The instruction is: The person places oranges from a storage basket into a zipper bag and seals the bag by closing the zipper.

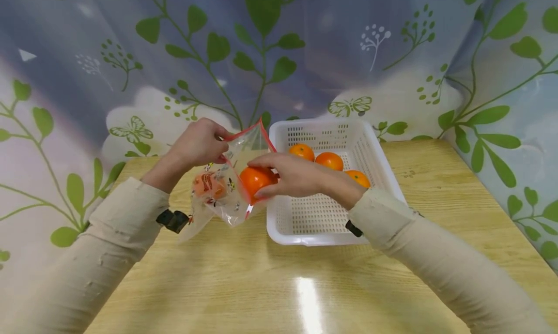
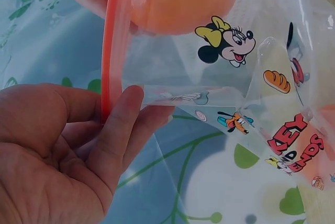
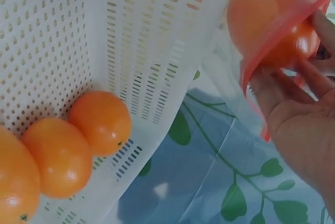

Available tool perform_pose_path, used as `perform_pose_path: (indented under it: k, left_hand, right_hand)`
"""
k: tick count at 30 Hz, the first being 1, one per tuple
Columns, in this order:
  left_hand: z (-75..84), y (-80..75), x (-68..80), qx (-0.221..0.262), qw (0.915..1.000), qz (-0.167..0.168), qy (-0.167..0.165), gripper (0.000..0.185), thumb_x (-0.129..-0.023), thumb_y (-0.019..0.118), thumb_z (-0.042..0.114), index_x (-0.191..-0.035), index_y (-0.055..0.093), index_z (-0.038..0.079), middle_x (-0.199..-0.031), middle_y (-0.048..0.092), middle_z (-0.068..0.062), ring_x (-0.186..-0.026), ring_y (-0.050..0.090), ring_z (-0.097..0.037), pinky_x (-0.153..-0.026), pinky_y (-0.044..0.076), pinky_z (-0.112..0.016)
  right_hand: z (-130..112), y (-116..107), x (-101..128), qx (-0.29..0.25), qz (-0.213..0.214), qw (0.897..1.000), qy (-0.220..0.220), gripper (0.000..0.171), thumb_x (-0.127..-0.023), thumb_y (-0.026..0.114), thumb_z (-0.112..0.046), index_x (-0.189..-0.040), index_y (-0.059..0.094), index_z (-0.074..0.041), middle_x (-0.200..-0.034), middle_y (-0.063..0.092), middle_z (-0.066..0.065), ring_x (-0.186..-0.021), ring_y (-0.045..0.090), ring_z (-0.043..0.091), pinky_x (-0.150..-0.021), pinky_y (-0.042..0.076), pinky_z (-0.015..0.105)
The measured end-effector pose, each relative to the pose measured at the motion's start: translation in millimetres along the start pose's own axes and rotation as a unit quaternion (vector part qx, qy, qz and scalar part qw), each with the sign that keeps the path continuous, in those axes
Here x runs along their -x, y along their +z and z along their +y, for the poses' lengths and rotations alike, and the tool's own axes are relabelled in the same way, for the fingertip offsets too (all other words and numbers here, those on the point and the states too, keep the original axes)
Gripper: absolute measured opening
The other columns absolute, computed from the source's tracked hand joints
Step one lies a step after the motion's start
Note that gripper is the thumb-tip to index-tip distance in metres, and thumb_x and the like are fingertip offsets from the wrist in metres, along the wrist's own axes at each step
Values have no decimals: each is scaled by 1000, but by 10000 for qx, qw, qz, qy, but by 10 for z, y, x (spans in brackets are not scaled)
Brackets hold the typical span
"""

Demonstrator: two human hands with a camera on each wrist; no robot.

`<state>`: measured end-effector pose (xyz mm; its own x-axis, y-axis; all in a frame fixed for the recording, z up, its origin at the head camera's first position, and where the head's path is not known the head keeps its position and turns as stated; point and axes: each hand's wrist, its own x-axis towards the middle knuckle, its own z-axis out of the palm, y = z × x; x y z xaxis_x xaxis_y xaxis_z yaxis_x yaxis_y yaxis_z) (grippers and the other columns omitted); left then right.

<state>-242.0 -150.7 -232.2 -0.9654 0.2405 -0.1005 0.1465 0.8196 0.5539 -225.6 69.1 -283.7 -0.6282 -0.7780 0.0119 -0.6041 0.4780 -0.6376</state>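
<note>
A clear zip bag (image 1: pixel 235 213) with a red rim and cartoon prints hangs over the table, its mouth spread. My left hand (image 1: pixel 201 143) pinches the red rim between thumb and fingers, which the left wrist view shows up close (image 2: pixel 78 140). In my right hand (image 1: pixel 296 174) is an orange (image 1: pixel 256 180), gripped at the bag's mouth; the right wrist view shows the orange (image 3: pixel 261 17) partly behind the red rim. Another orange (image 1: pixel 209 185) lies inside the bag, seen through the printed plastic.
A white perforated plastic basket (image 1: pixel 279 230) stands on the wooden table (image 1: pixel 218 285), right of the bag. Three oranges (image 1: pixel 329 160) lie in it, along its back and right side. Behind the table hangs a leaf-patterned curtain (image 1: pixel 331 48).
</note>
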Motion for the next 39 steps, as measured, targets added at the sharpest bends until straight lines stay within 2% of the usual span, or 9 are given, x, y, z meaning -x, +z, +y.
perform_pose_path:
  k: [5, 11, 14, 16, 21, 26, 30, 36, 39]
  left_hand:
    - [20, -5, 5, -6, 10000, -27, -44, 36, -88, 48, 0, -119, 65, -3, -109, 65, -22, -71, 69, -21, -60, 56, -29]
    - [31, 19, 2, -34, 10000, -11, 32, 34, -89, 49, 1, -118, 66, -2, -105, 66, -22, -66, 68, -16, -58, 55, -28]
    - [26, 11, 1, -34, 9999, 12, 103, 35, -88, 48, 0, -118, 66, -4, -105, 66, -23, -66, 68, -16, -58, 55, -29]
    - [25, -2, -2, -68, 9999, 38, 153, 35, -88, 47, 0, -118, 65, -5, -106, 65, -24, -67, 68, -18, -58, 55, -29]
    - [43, -22, -14, -10, 9998, 37, 169, 36, -89, 45, 1, -120, 63, -6, -111, 64, -25, -70, 69, -19, -60, 56, -29]
    - [56, -19, -15, 75, 9999, 27, 120, 37, -90, 45, 1, -122, 62, -7, -112, 62, -25, -71, 69, -19, -61, 56, -29]
    - [42, -19, -18, 38, 9998, 87, 184, 37, -89, 44, 1, -120, 62, -8, -110, 63, -25, -69, 69, -18, -60, 56, -29]
    - [15, -4, -28, 166, 9994, 191, 245, 37, -91, 45, 3, -123, 60, -7, -107, 64, -26, -74, 70, -25, -60, 56, -30]
    - [7, -2, -36, 189, 9993, 230, 219, 37, -91, 46, 4, -123, 60, -7, -107, 65, -26, -74, 70, -25, -60, 56, -30]
  right_hand:
    - [39, -107, 147, -718, 61, 9974, 71, 51, -93, 64, -26, -138, 49, -9, -140, 47, 0, -123, 48, 15, -96, 44, 26]
    - [174, -358, 419, -843, 336, 9956, 222, 39, -95, 60, -27, -132, 57, -14, -131, 55, -4, -119, 52, 13, -98, 43, 31]
    - [294, -475, 556, -438, 192, 9976, 499, 39, -96, 59, -26, -132, 57, -11, -131, 55, 2, -120, 51, 20, -100, 42, 39]
    - [372, -530, 631, 105, 3, 9972, 740, 39, -96, 59, -26, -131, 57, -9, -132, 54, 6, -122, 49, 25, -102, 39, 44]
    - [536, -593, 754, 1201, -834, 9783, 1466, 47, -97, 56, -26, -136, 51, -1, -138, 49, 16, -129, 41, 36, -106, 31, 52]
    - [611, -590, 808, 1397, -1439, 9595, 1980, 52, -97, 55, -27, -141, 44, -1, -143, 42, 18, -133, 34, 39, -107, 28, 54]
    - [638, -583, 821, 1523, -1526, 9527, 2143, 52, -96, 57, -26, -140, 45, 0, -143, 41, 20, -132, 34, 40, -107, 29, 54]
    - [721, -566, 814, 1706, -1655, 9395, 2467, 54, -94, 59, -21, -142, 43, -2, -144, 39, 23, -132, 34, 41, -106, 29, 55]
    - [793, -523, 797, 1777, -1650, 9349, 2592, 53, -92, 62, -16, -141, 45, -2, -141, 43, 22, -128, 39, 39, -106, 30, 54]
